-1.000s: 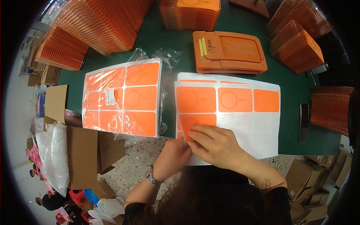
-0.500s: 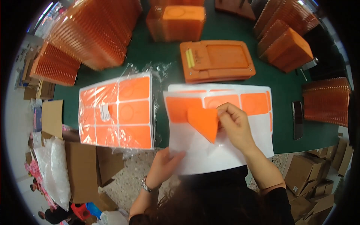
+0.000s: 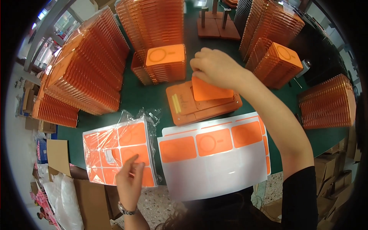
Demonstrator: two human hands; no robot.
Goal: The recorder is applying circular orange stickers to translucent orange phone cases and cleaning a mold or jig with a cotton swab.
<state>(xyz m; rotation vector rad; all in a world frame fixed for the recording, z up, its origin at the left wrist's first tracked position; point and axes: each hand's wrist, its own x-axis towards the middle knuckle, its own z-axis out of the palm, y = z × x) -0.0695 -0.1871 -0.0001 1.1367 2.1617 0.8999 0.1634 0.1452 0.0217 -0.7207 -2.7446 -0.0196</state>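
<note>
My right hand (image 3: 215, 66) reaches far over the table, its fingers closed on the edge of a peeled orange sticker (image 3: 211, 92). That sticker hangs over the recess of an orange block-shaped fixture (image 3: 180, 112) with a yellow strip at its left; whether the two touch I cannot tell. On the near side lies a white sticker sheet (image 3: 214, 174), with one row of orange stickers along its top and bare backing below. My left hand (image 3: 129, 182) is over a plastic-wrapped pack of orange sticker sheets (image 3: 92, 147), thumb and fingers apart, holding nothing.
Tall stacks of clear orange cases (image 3: 86, 73) line the left and back. A shorter stack (image 3: 165, 63) stands behind the fixture, others (image 3: 276, 61) at the right. Brown blocks with upright posts (image 3: 218, 27) are at the far edge. Cardboard boxes (image 3: 90, 203) lie below the table.
My right hand has carried the orange sticker forward from the sheet to above the fixture. My left hand has left the sheet's edge and moved left to the wrapped pack. The view has shifted.
</note>
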